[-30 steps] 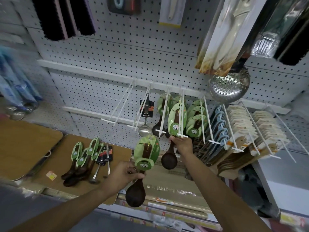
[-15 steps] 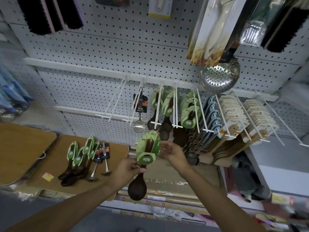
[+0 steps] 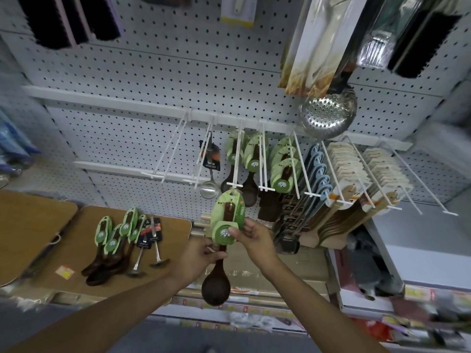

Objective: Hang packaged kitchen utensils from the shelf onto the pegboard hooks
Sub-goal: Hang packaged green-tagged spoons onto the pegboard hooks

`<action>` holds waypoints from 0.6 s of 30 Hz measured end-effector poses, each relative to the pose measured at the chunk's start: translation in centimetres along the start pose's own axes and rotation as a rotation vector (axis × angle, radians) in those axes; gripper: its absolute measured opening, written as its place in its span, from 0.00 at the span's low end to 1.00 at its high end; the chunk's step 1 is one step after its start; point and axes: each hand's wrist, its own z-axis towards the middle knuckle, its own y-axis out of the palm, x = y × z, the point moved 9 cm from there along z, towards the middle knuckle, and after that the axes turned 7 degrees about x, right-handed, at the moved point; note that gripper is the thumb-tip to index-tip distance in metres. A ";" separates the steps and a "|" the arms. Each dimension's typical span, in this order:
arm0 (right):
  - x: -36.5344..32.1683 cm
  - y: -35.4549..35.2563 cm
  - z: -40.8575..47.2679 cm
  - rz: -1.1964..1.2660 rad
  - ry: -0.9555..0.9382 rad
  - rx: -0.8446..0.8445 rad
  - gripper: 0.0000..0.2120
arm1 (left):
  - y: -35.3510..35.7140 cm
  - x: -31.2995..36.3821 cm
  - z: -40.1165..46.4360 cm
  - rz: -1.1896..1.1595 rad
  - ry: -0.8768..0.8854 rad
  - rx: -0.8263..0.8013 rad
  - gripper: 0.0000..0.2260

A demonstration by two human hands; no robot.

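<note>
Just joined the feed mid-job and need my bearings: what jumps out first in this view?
Dead centre, a dark wooden spoon on a green card is held up by both hands: the left hand grips its handle, the right hand pinches the card. Behind it, white pegboard hooks carry matching green-carded spoons, and a shiny perforated skimmer hangs upper right. More packaged spoons lie on the wooden shelf at left.

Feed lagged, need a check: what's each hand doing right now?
Left hand: holds the wooden spoon by its handle.
Right hand: pinches the spoon's green card.
</note>
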 end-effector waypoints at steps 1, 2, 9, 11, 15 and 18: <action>0.2 0.1 0.1 0.015 0.007 0.005 0.10 | 0.1 -0.1 0.1 -0.007 0.003 -0.004 0.05; 0.2 0.1 0.2 0.024 0.015 0.014 0.10 | 0.1 -0.2 0.2 -0.018 0.002 -0.008 0.05; 0.6 0.2 1.3 0.042 0.032 0.047 0.08 | 0.5 -0.4 1.4 -0.083 -0.043 -0.011 0.10; 0.3 0.1 1.9 0.044 0.025 0.055 0.08 | 0.6 -0.4 2.1 -0.108 -0.046 0.005 0.10; 0.1 -0.1 3.7 0.013 0.024 0.076 0.09 | 0.6 -0.3 3.8 -0.124 -0.060 0.027 0.12; 0.0 -0.5 5.4 -0.016 0.015 0.107 0.09 | 0.8 0.3 5.2 -0.146 -0.060 0.025 0.06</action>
